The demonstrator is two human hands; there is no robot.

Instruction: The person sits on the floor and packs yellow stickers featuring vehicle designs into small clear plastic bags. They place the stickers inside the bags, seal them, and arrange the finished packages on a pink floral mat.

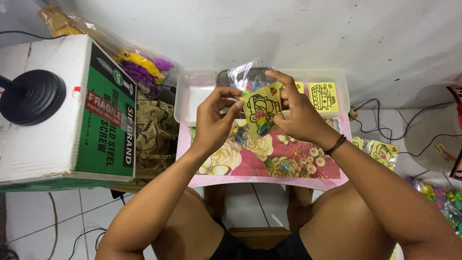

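Card: a yellow card (260, 111) with a black line drawing and small coloured bits at its lower part, held up between both hands above the surface, partly in a clear bag.
Bag: clear plastic bag (240, 73), rising just above the left fingers and touching the card's top edge.
Right hand: right hand (299, 114) with fingers closed on the card's right side, forefinger curled over the top edge; a dark band on the wrist.
Left hand: left hand (215, 118) with fingers pinched at the card's left edge and the bag; exactly which they grip, I cannot tell.
Surface: pink flowered surface (269, 161), directly below the fingers.
Tray: white tray (192, 94), just beyond the fingers, one compartment bare.
Second card: another yellow card (323, 97), right of the right fingers, in the tray.
Box: white and green cardboard box (67, 110), well left of the left fingers, a black round base (32, 96) on top.
More cards: bagged yellow cards (380, 151), far right, on the floor.
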